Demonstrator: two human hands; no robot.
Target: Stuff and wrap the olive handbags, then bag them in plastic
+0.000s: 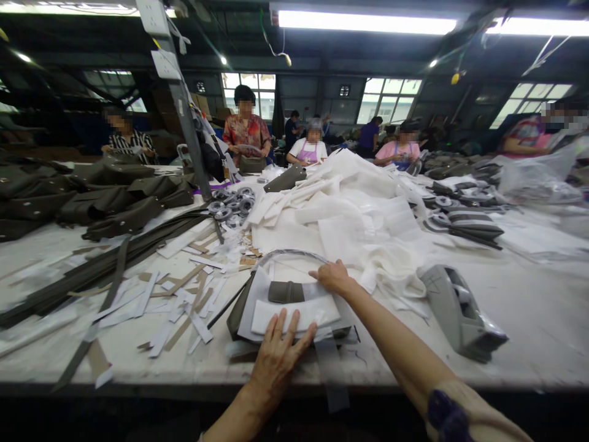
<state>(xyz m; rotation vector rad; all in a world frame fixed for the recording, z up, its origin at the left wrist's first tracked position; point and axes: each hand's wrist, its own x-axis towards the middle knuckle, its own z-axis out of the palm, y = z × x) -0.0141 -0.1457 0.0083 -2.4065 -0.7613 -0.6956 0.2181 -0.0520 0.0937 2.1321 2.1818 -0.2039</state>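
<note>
In front of me a dark olive handbag [238, 314] lies on the table, partly covered by thin white foam sheet. Its curved handle [288, 252], wrapped in something clear or pale, arches at the far side. My left hand [279, 350] rests with fingers spread on a folded white foam piece [297, 314] over the bag's near part. Just beyond that piece shows an olive tab [286, 292]. My right hand [334, 277], fingers mostly curled, is at the bag's upper right beside the handle; what it grips is hidden. A strip of clear tape [333, 376] hangs over the table edge.
A grey tape dispenser [455, 313] stands at right. Beyond the bag rises a heap of white foam sheets [350, 196]. Paper scraps [184, 307], long olive strips [115, 261] and olive bags [110, 196] lie left. Several co-workers sit across the table; a post [184, 110] rises left of centre.
</note>
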